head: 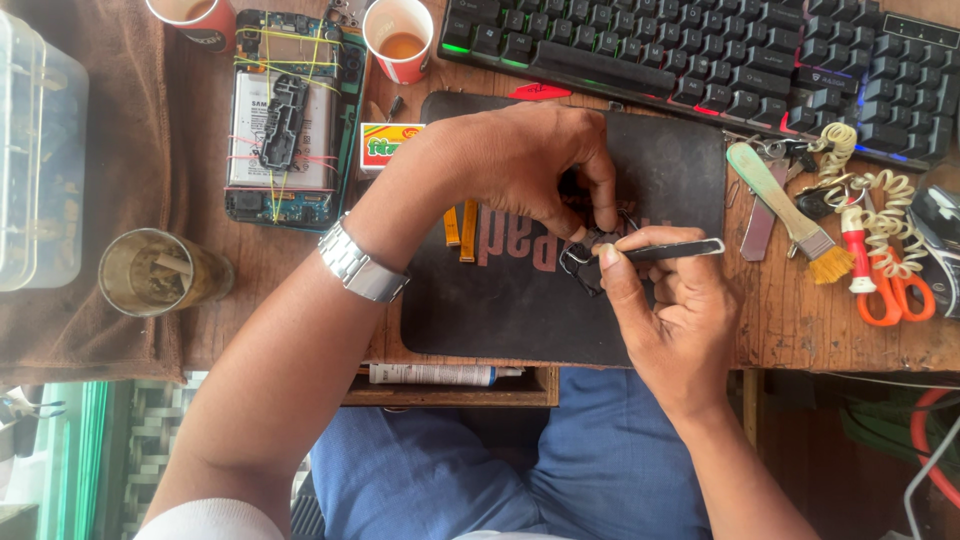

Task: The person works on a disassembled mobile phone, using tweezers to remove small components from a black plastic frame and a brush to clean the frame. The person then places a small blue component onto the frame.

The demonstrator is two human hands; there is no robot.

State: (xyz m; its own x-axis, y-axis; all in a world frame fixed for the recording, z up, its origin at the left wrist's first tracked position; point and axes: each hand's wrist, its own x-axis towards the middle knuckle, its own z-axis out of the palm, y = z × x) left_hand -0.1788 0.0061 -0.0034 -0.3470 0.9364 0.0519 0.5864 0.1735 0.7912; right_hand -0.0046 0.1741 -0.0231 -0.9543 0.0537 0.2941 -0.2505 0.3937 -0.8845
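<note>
My left hand (530, 165), with a metal watch (358, 265) on its wrist, pinches a small dark part with a metal frame (588, 252) down on the black mat (500, 300). My right hand (665, 310) grips black tweezers (670, 250) whose tips touch that small part. Two small yellow strips (462, 228) lie on the mat just left of my left hand.
An opened phone bound with rubber bands (285, 120) lies at the back left, between two paper cups (398, 40). A keyboard (700, 60) spans the back. A brush (790, 210), orange-handled scissors (885, 290), a coiled cord (880, 200), a glass (155, 272) and a matchbox (385, 145) surround the mat.
</note>
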